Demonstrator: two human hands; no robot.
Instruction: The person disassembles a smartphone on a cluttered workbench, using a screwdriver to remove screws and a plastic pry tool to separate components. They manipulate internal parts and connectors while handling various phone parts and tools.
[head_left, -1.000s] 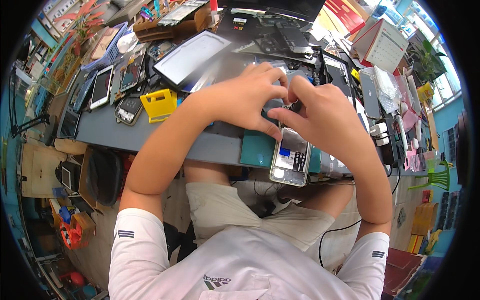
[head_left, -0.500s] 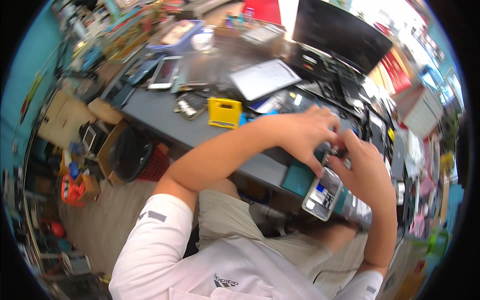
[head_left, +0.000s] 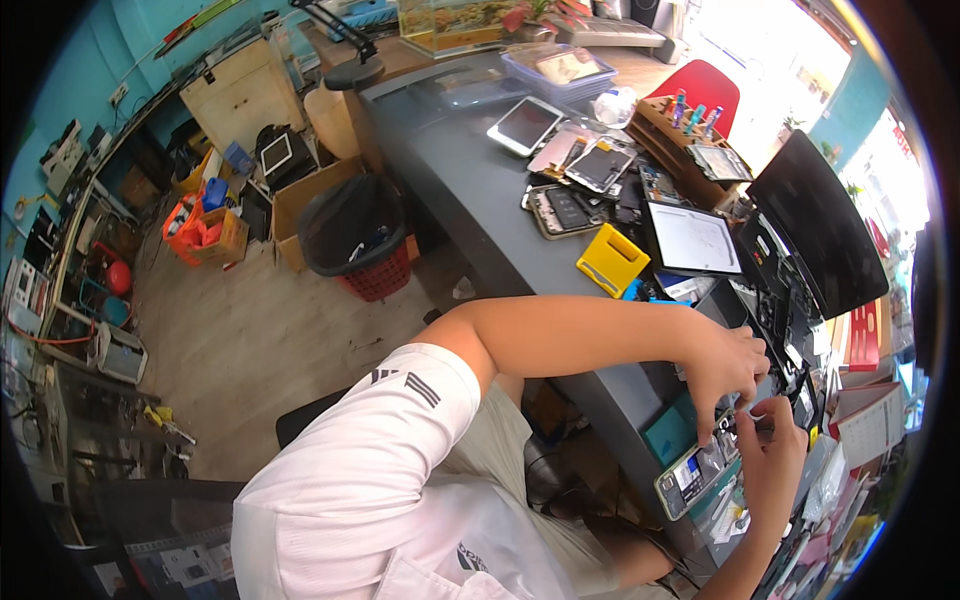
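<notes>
An opened smartphone (head_left: 682,484) with its inner parts exposed lies on a teal mat (head_left: 668,432) at the desk's near edge, lower right. My left hand (head_left: 726,366) arches over its far end, thumb down on one edge and fingers curled toward the other side, gripping it. Beside those fingers my right hand (head_left: 772,442) is closed, thumb and forefinger pinched together over the phone's upper part. Whatever sits in that pinch is too small to make out. Both hands partly cover the far end of the phone.
On the grey desk (head_left: 450,150) are a yellow stand (head_left: 612,260), a pile of dismantled phones (head_left: 575,195), a white tablet (head_left: 526,126), and a whiteboard-like panel (head_left: 694,238). A black monitor (head_left: 822,225) stands at right amid loose parts. A lined bin (head_left: 355,235) stands on the floor.
The view has swung left, so desk and hands sit further right in the picture. Both hands stay over the phone, with the right finger and thumb now pinched near the left fingertips.
</notes>
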